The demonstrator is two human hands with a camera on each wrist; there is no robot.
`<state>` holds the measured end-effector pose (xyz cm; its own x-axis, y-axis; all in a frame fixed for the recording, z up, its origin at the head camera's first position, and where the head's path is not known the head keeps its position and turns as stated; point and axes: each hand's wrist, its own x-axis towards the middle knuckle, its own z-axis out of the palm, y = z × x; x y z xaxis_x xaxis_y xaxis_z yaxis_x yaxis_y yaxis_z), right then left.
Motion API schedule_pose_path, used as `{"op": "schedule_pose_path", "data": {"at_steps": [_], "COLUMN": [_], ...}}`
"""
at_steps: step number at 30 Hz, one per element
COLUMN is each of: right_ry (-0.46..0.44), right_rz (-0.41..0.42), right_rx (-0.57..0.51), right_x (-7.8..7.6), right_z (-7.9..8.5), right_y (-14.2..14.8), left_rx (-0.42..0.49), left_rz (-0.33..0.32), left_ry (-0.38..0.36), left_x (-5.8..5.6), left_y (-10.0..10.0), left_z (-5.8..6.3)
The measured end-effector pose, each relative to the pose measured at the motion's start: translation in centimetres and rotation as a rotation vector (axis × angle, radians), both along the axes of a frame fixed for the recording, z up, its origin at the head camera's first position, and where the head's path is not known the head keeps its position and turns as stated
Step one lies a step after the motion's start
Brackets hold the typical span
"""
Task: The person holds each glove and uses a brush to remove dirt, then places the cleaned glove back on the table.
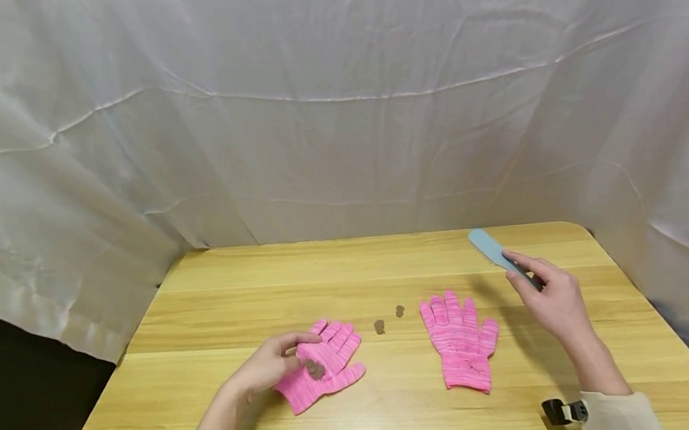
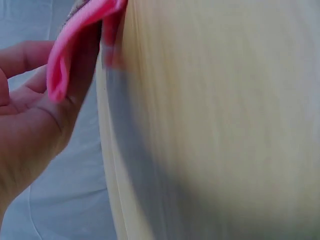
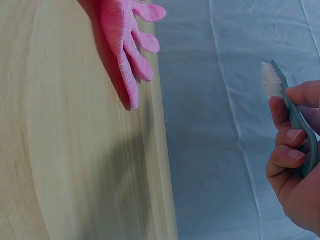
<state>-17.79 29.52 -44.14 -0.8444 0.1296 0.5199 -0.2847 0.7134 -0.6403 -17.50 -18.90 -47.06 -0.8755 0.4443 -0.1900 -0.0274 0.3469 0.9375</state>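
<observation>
My left hand [image 1: 269, 365] grips the edge of a pink knit glove [image 1: 338, 379] on the left of the table, its palm marked by a brown dirt-like patch [image 1: 314, 369]. In the left wrist view, the folded pink glove edge [image 2: 62, 70] lies between my thumb and fingers. My right hand [image 1: 551, 294] holds a light-blue brush [image 1: 487, 245] by its handle, raised over the right side. White bristles [image 3: 271, 80] show in the right wrist view. Below and left of that hand, a second pink glove [image 1: 461, 343] lies flat, with small dark marks near its cuff.
Two small brown bits [image 1: 379, 326] lie on the wooden table [image 1: 232, 291] between the gloves. A pale grey curtain [image 1: 336, 138] hangs behind the table and along its sides. Black straps [image 1: 555, 412] sit at the wrists.
</observation>
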Motion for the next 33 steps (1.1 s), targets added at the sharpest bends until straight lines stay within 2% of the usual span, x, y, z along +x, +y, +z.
{"op": "schedule_pose_path", "data": {"at_steps": [3, 6, 11, 14, 17, 20, 23, 27, 33], "right_ry": [-0.005, -0.009, -0.003, 0.016, 0.037, 0.062, 0.098, 0.145, 0.169], "right_rz": [-0.004, -0.009, 0.000, 0.014, 0.033, 0.059, 0.082, 0.092, 0.122], "right_rx": [0.000, 0.001, 0.006, 0.004, -0.015, -0.052, -0.100, -0.171, -0.248], "right_x": [0.0, 0.0, 0.1, 0.0, 0.0, 0.0, 0.0, 0.6, 0.6], "right_z": [0.0, 0.0, 0.1, 0.3, 0.4, 0.7, 1.2, 2.6, 3.5], "right_y": [0.0, 0.0, -0.2, -0.6, -1.2, -2.1, -3.1, -5.3, -7.6], "left_rx": [0.054, 0.067, 0.050, 0.113, 0.226, 0.284, 0.298, 0.329, 0.471], "left_rz": [-0.004, -0.010, 0.059, 0.112, 0.153, 0.196, 0.265, 0.333, 0.386], "left_ry": [-0.037, -0.036, -0.016, -0.059, -0.113, -0.075, -0.019, 0.053, 0.159], "left_x": [0.0, 0.0, 0.1, 0.3, 0.4, 0.2, -0.2, -0.8, -1.7], "left_y": [0.0, -0.1, 0.1, 0.4, 0.8, 1.5, 2.6, 4.2, 7.0], "left_z": [0.0, -0.1, 0.5, 1.1, 1.8, 2.6, 3.4, 4.5, 5.7]}}
